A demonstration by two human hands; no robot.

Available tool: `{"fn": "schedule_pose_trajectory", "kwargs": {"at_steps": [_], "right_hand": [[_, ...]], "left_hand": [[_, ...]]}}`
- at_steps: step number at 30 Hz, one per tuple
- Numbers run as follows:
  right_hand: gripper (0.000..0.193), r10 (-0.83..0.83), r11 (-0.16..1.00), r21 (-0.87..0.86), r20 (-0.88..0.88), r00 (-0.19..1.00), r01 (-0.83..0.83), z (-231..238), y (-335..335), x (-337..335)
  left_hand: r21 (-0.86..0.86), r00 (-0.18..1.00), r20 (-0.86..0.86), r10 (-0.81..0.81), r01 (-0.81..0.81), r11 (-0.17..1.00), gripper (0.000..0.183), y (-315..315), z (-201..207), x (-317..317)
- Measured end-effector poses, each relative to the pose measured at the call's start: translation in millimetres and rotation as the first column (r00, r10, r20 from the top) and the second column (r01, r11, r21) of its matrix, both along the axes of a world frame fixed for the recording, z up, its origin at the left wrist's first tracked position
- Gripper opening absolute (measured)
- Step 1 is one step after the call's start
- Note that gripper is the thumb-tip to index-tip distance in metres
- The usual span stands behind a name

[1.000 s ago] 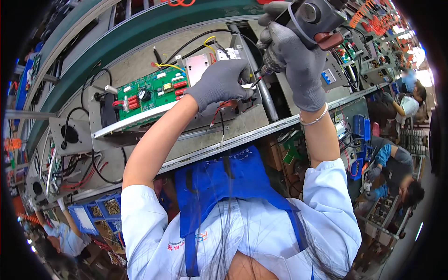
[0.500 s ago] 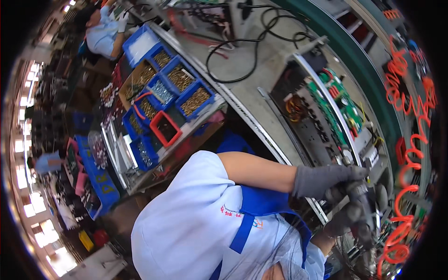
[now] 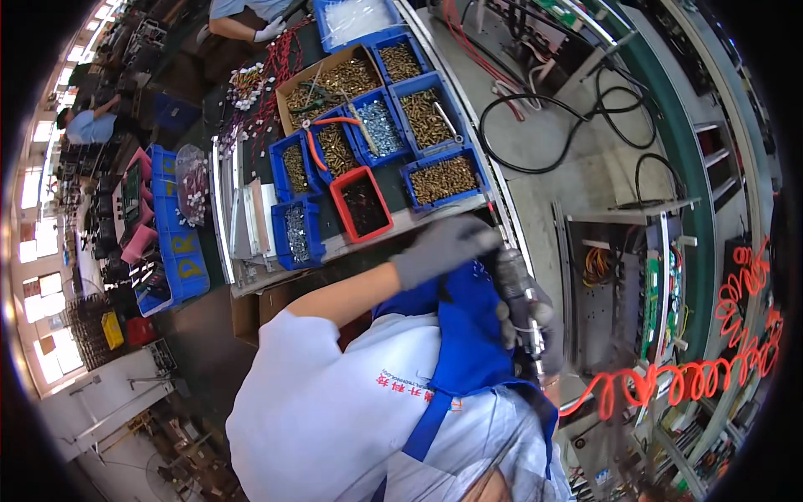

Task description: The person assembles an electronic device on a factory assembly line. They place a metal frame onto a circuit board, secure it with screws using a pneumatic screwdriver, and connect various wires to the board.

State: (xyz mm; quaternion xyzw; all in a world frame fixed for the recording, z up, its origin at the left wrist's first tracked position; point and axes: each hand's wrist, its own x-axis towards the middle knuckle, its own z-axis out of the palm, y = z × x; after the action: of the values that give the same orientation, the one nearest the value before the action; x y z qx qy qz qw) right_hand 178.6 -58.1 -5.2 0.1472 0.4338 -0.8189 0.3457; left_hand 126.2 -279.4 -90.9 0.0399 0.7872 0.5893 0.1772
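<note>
Red-lettered shirt, tool in right hand

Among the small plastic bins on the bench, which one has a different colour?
The red bin, dark inside; the other small bins around it are blue.

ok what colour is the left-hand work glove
Grey; the left-hand work glove shows best in the current head view.

Dark-grey and silver power tool, slightly tilted, gripped mid-body, beside the blue apron
</note>
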Motion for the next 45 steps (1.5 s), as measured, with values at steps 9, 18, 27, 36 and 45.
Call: {"fn": "schedule_pose_trajectory", "kwargs": {"at_steps": [9, 18, 27, 36, 45], "right_hand": [[0.082, 0.031, 0.999, 0.028, -0.073, 0.997, -0.029, 8, -25, -32], [0.098, -0.252, 0.948, 0.157, -0.156, 0.955, 0.275, 13, -18, 3], [0.103, -0.57, 0.758, 0.249, -0.197, 0.798, 0.603, 30, 21, 82], [0.093, -0.709, 0.587, 0.23, -0.317, 0.63, 0.776, 21, 25, 85], [0.084, -0.717, 0.592, 0.123, -0.372, 0.59, 0.796, 3, 27, 65]], "left_hand": [[-0.76, 0.927, -0.375, -0.023, -0.293, 0.581, 0.047, -152, -57, 11], [-0.902, 0.84, -0.426, -0.336, -0.367, 0.228, 0.034, -172, -72, -115], [-0.979, 0.8, -0.178, -0.573, -0.084, 0.186, 0.007, -222, -112, -167], [-0.942, 0.847, -0.142, -0.513, 0.044, 0.332, 0.012, -199, -79, -182], [-0.279, 0.976, 0.216, -0.016, 0.077, 0.957, 0.031, -169, 6, -198]]}}
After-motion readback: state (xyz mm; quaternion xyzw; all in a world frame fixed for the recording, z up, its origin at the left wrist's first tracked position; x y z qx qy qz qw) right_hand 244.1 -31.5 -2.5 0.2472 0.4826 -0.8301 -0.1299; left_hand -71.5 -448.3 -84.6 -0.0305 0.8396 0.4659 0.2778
